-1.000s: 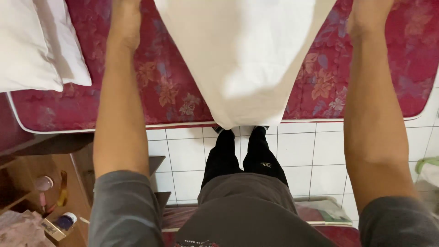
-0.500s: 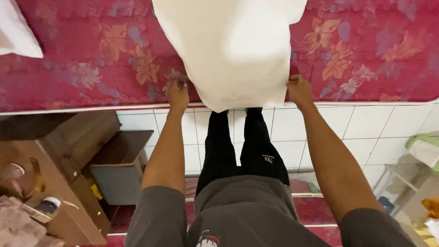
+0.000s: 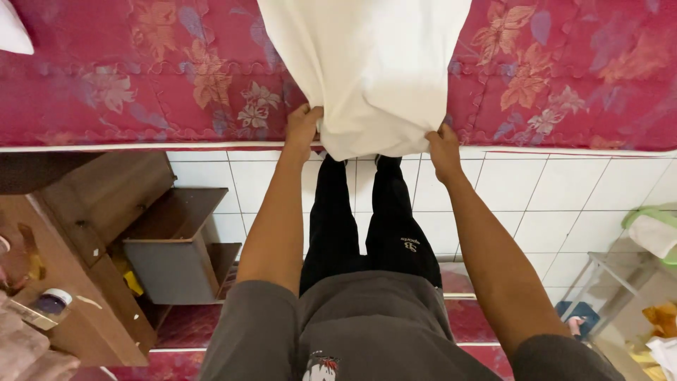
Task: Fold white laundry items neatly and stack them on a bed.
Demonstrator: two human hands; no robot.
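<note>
A white cloth [image 3: 370, 67] lies spread over a red floral mattress [image 3: 155, 77], its near edge hanging toward me. My left hand [image 3: 303, 125] grips the cloth's near left corner. At the near right corner my right hand [image 3: 443, 144] is closed on the fabric. Both arms stretch forward over my black trousers and grey shirt. The far end of the cloth runs out of view at the top.
A white pillow corner [image 3: 14, 28] shows at top left. A wooden bedside cabinet [image 3: 92, 233] with an open drawer stands at the left. White floor tiles [image 3: 564, 197] lie below the mattress edge. A small metal rack [image 3: 620, 282] with cloths sits at lower right.
My hands came back from far over the mattress to its near edge, still holding the white cloth. The view shifted, so the pillows have slid almost out at top left.
</note>
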